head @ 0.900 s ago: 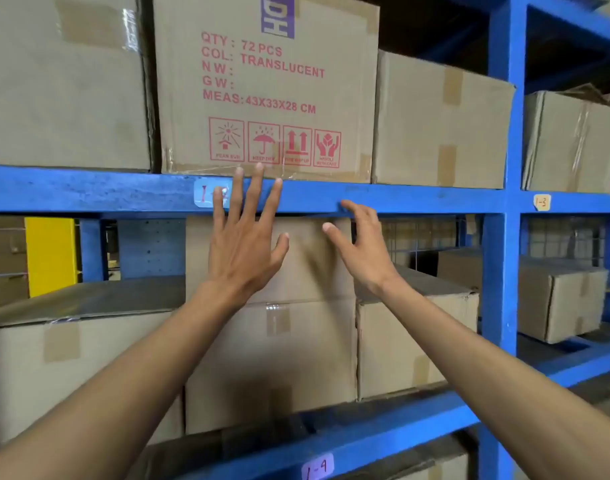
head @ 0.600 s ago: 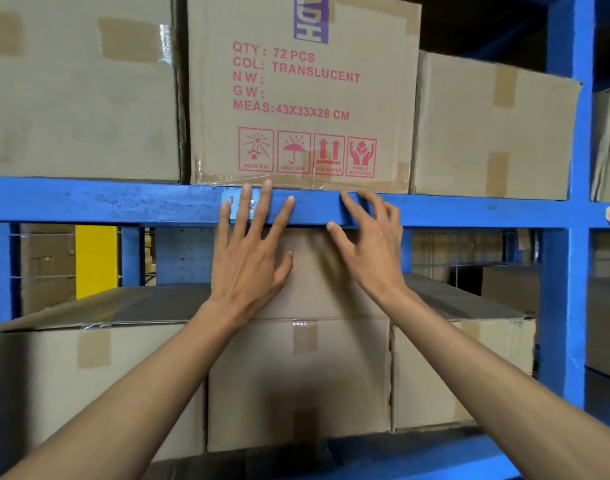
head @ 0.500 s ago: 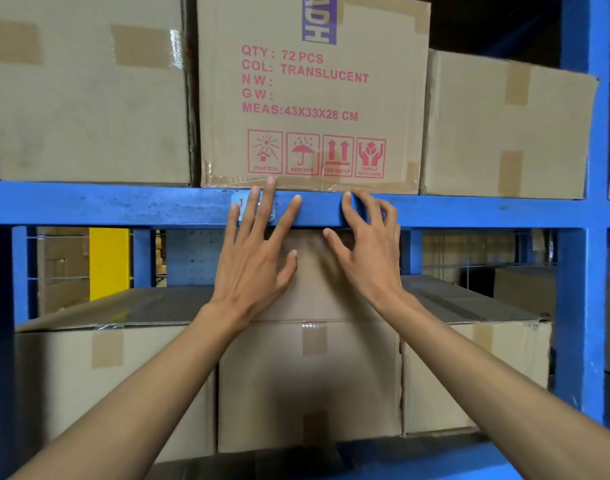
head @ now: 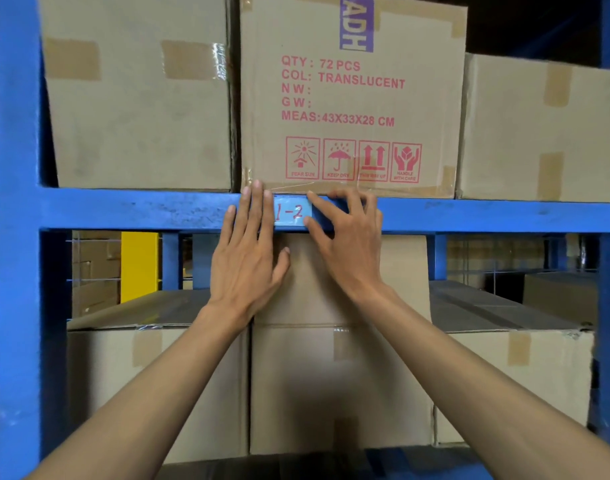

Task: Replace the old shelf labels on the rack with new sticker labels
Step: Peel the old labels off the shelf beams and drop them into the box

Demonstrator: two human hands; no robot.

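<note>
A pale label [head: 292, 212] with red handwriting "1-2" is stuck on the front of the blue shelf beam [head: 141, 209]. My left hand [head: 248, 258] lies flat with its fingers spread, the fingertips resting on the beam and covering the label's left edge. My right hand [head: 348, 244] is on the label's right side; its index finger touches the upper right corner and its thumb the lower right corner. Neither hand holds anything that I can see.
Cardboard boxes stand on the shelf above, among them a printed box [head: 348, 95] directly over the label. More boxes [head: 338, 386] fill the shelf below. Blue uprights [head: 16, 237] frame the bay on the left and right. A yellow post [head: 139, 265] shows behind.
The view has shifted left and closer to the rack. Both hands rose onto the beam; my left hand slid left, uncovering the label, and my right hand moved to the label's right edge.
</note>
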